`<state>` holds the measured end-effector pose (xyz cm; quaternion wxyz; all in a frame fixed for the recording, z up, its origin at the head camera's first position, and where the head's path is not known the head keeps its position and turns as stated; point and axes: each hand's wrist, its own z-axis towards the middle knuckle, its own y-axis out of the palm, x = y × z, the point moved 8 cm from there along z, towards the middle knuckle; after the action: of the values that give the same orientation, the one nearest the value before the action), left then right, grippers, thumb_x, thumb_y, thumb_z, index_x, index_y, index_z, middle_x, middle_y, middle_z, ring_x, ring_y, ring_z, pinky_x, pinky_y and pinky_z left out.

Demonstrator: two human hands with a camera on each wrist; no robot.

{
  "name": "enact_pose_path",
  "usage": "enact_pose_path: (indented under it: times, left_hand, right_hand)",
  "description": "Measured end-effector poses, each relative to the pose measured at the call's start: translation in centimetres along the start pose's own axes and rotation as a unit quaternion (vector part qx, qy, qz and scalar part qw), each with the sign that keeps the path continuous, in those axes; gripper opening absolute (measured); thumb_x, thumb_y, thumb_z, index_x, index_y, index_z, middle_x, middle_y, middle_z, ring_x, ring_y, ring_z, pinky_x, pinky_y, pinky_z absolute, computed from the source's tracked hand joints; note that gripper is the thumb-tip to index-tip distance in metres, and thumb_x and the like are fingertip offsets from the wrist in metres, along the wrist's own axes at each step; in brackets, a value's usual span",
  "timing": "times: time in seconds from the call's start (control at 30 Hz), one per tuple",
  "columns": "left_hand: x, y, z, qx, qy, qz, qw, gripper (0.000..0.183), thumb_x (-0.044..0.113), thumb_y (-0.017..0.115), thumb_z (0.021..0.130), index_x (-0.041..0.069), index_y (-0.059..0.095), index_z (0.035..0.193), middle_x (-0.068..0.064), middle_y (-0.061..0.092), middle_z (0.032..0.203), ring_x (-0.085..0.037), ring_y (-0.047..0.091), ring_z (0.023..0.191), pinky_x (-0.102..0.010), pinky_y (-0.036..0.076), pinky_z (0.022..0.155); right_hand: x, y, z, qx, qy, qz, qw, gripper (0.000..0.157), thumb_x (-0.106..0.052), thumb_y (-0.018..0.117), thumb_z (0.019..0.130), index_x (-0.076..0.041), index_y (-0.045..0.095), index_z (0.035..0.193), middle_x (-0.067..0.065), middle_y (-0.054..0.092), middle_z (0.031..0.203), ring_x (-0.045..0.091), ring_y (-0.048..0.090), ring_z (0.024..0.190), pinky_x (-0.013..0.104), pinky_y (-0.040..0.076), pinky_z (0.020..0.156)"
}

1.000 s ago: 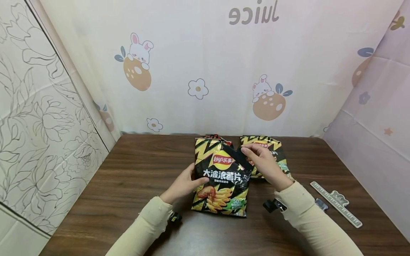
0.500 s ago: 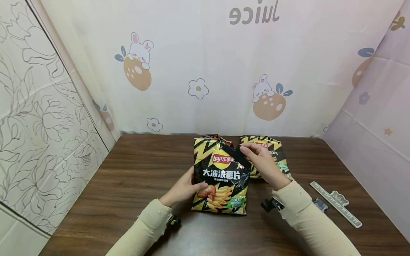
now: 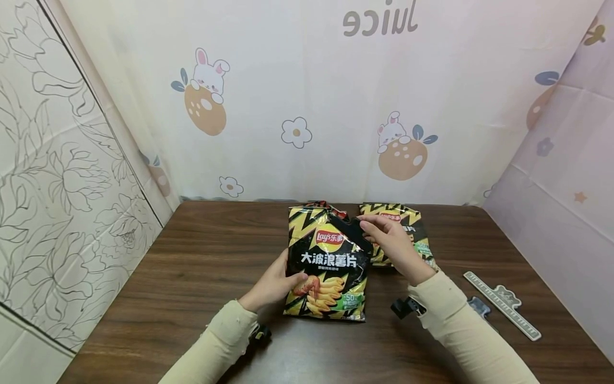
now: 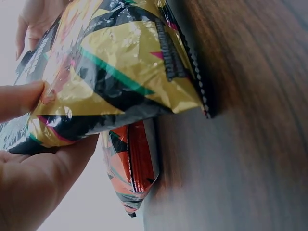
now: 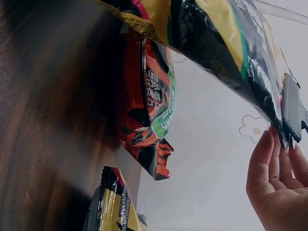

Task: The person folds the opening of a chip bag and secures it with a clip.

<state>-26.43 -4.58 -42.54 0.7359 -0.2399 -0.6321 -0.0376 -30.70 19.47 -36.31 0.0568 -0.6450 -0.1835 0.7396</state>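
A black and yellow bag of potato chips is held up at the middle of the table, its bottom edge close to the wood. My left hand grips its left edge, thumb on the front and fingers behind. Across the bag's top right corner lies a long black bag clip, set diagonally; the right wrist view shows the clip as a grey-black bar. My right hand pinches the clip at that corner with thumb and fingertips. The folded corner behind the clip is mostly hidden.
Behind the held bag, a red chip bag stands on the table, mostly hidden in the head view. Another black and yellow chip bag lies behind my right hand. A pale ruler-like clip and a smaller grey-blue clip lie at the right.
The held bag has shifted slightly left with both hands. My left hand has slid a little lower on its edge. The right hand keeps its pinch at the clip.
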Motion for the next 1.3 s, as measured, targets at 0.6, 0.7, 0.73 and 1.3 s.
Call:
enact_pose_path:
  times: [0.6, 0.7, 0.73, 1.3]
  left_hand:
    - [-0.1, 0.1, -0.2, -0.001, 0.006, -0.007, 1.0, 0.084, 0.011, 0.062, 0.096, 0.003, 0.005, 0.157, -0.013, 0.006, 0.165, -0.027, 0.005, 0.152, -0.052, 0.014, 0.121]
    - [-0.1, 0.1, -0.1, -0.001, 0.009, -0.007, 0.9999, 0.084, 0.011, 0.062, 0.097, 0.003, 0.005, 0.157, -0.014, 0.005, 0.165, -0.029, 0.004, 0.152, -0.053, 0.014, 0.12]
    - [-0.1, 0.1, -0.1, -0.001, 0.012, -0.008, 0.9999, 0.083, 0.011, 0.062, 0.097, 0.003, 0.005, 0.157, -0.015, 0.005, 0.165, -0.03, 0.004, 0.152, -0.054, 0.014, 0.12]
    - [-0.1, 0.0, -0.2, 0.01, 0.02, -0.012, 0.9997, 0.081, 0.01, 0.063, 0.096, 0.009, 0.011, 0.158, -0.01, 0.013, 0.165, -0.028, 0.011, 0.152, -0.054, 0.018, 0.12]
  right_hand:
    - [2.4, 0.3, -1.8, 0.01, 0.047, 0.022, 0.999, 0.059, -0.047, 0.055, 0.098, -0.012, 0.046, 0.145, 0.015, 0.052, 0.141, 0.002, 0.057, 0.111, 0.033, 0.052, 0.094]
    - [2.8, 0.8, -2.5, 0.0, 0.058, 0.036, 0.998, 0.059, -0.043, 0.055, 0.099, -0.009, 0.043, 0.146, 0.017, 0.046, 0.143, 0.005, 0.055, 0.113, 0.038, 0.051, 0.097]
    - [3.0, 1.0, -2.7, -0.006, 0.061, 0.041, 0.997, 0.059, -0.042, 0.055, 0.1, -0.008, 0.042, 0.147, 0.017, 0.045, 0.143, 0.005, 0.055, 0.113, 0.038, 0.051, 0.098]
    - [5.8, 4.3, -4.9, -0.062, 0.13, 0.119, 0.982, 0.076, -0.03, 0.056, 0.101, 0.002, 0.014, 0.156, 0.026, 0.031, 0.155, 0.031, 0.047, 0.134, 0.043, 0.043, 0.108]
